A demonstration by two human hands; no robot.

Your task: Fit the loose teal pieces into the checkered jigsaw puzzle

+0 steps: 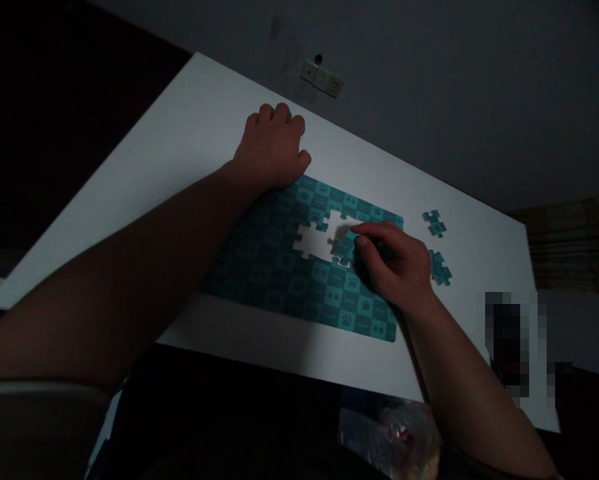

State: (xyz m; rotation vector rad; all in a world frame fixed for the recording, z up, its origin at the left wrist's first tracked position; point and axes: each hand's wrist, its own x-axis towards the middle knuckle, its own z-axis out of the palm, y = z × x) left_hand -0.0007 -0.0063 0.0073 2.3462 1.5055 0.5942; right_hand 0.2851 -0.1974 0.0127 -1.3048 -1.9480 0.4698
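A teal checkered jigsaw puzzle (279, 280) with paw prints lies flat on the white table, with a gap of bare white in its upper right middle. Between thumb and forefinger, my right hand (399, 263) pinches a teal puzzle piece (345, 247), tilted over the right end of the gap. My left hand (274, 147) rests at the puzzle's far edge, thumb apart, fingers loosely bent with their tips partly hidden; it holds nothing that I can see. Two loose puzzle pieces lie right of the puzzle: one farther off (434, 223), another (439, 268) partly behind my right hand.
The white table (484, 267) runs along a grey wall with a socket panel (322, 78). A clear plastic bag (389, 440) sits below the near edge. A blurred-out patch (514, 347) covers the table's right end. The light is dim.
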